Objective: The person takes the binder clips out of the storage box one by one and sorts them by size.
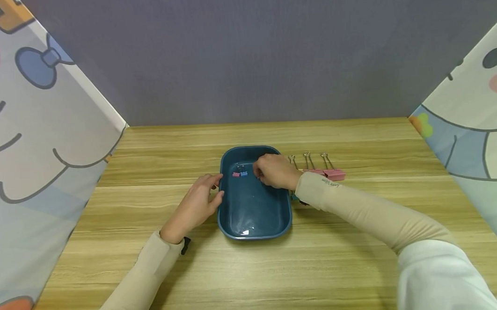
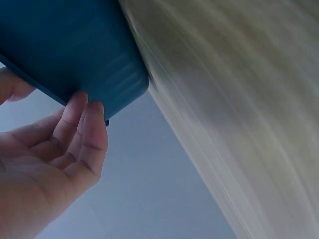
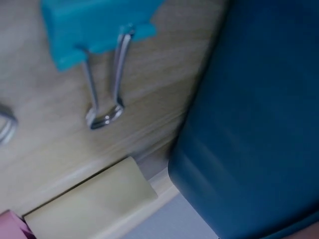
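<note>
A dark blue tray (image 1: 251,211) lies on the wooden table. Inside, toward its far end, are a small pink binder clip (image 1: 236,174) and a small blue one (image 1: 244,173), side by side. My right hand (image 1: 278,171) reaches over the tray's right rim. Its fingers are curled down beside the blue clip, pinching a small bluish clip mostly hidden under the fingertips. At the left wall my left hand (image 1: 198,202) rests with fingers loosely bent. In the left wrist view, fingertips of that hand (image 2: 60,154) touch the tray's outer wall (image 2: 99,59).
Large pink binder clips (image 1: 335,174) stand right of the tray, partly behind the right forearm. In the right wrist view, a teal binder clip (image 3: 99,30) and a pale yellow one (image 3: 94,204) lie near the tray wall. A grey panel (image 1: 243,57) rises behind the table.
</note>
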Tool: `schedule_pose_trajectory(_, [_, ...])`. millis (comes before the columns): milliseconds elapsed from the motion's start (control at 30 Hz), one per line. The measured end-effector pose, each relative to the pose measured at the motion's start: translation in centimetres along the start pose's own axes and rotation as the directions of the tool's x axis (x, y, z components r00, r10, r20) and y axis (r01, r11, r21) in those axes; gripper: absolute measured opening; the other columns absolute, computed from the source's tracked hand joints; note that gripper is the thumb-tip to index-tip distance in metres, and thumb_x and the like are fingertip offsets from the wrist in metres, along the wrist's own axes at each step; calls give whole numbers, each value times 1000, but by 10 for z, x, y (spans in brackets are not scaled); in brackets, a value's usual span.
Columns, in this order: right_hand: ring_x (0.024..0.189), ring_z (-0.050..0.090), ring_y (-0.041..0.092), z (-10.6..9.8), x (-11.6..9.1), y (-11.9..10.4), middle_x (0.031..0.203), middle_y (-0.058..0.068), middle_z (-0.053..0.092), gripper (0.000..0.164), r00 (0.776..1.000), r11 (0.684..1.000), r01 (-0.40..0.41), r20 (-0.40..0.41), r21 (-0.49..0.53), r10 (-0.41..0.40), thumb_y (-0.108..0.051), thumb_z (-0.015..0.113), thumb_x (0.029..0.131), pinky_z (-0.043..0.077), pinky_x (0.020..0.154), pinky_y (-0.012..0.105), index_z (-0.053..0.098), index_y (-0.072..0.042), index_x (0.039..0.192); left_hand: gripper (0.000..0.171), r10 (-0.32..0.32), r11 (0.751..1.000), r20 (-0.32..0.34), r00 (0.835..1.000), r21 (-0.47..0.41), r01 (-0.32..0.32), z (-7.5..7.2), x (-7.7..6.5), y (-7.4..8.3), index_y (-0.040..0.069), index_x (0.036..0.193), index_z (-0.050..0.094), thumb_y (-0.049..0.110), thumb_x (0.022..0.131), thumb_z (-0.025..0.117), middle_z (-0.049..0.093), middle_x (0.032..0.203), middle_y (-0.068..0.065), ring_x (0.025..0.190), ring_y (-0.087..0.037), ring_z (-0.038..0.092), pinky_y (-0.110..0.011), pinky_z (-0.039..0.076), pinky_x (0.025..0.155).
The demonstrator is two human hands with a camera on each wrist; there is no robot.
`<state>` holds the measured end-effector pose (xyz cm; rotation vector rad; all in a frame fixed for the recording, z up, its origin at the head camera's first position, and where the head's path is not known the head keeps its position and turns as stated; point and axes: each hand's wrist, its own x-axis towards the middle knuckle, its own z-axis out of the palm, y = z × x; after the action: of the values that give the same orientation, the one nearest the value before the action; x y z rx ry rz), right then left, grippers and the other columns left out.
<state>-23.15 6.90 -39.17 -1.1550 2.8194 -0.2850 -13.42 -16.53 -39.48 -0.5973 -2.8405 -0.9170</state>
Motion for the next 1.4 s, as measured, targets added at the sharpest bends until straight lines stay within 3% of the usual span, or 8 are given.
schedule_pose_trajectory(367, [65, 52, 13, 1, -3, 3, 70, -7, 57, 14, 999, 999, 38, -29, -16, -38, -9, 71, 80, 44, 56, 31, 63, -19, 73, 45, 2, 1000, 2, 1000, 3, -2, 1, 1, 3, -7, 130, 51, 9, 90, 63, 57, 104, -12, 94, -26, 51, -36, 47, 75])
schedule_pose_trajectory(733, [68, 53, 11, -6, -7, 5, 73, -10, 59, 9, 1000, 993, 2, 20, 120, -4, -13, 73, 81, 45, 62, 30, 67, -18, 77, 44, 12, 1000, -1, 1000, 0, -12, 2, 3, 5, -8, 129, 51, 8, 89, 63, 56, 103, -12, 92, -27, 51, -34, 46, 72])
schedule_pose_trajectory(1033, [79, 56, 15, -15, -21, 7, 85, -6, 63, 6, 987, 954, 158, -70, 256, -145, -8, 73, 81, 46, 71, 29, 72, -12, 85, 44, 13, 1000, -7, 1000, 8, -13, 2, 3, 3, -7, 129, 51, 8, 89, 63, 56, 103, -12, 92, -25, 50, -35, 47, 73])
schedule_pose_trajectory(1200, [81, 54, 18, -16, -32, 9, 86, -7, 61, 7, 978, 940, 204, -105, 273, -181, -9, 73, 82, 45, 72, 30, 72, -12, 88, 44, 14, 1000, -8, 1000, 5, -14, 1, 2, 1, -8, 128, 51, 8, 89, 63, 56, 102, -13, 92, -25, 50, -36, 47, 75])
schedule_pose_trajectory(1400, [83, 53, 13, -18, -46, 11, 90, -7, 60, 8, 969, 936, 230, -150, 267, -195, -9, 72, 83, 46, 72, 28, 72, -13, 90, 44, 4, 1000, -8, 1000, -8, -4, 1, 1, 1, -8, 128, 51, 7, 89, 63, 56, 103, -13, 92, -27, 51, -37, 47, 75])
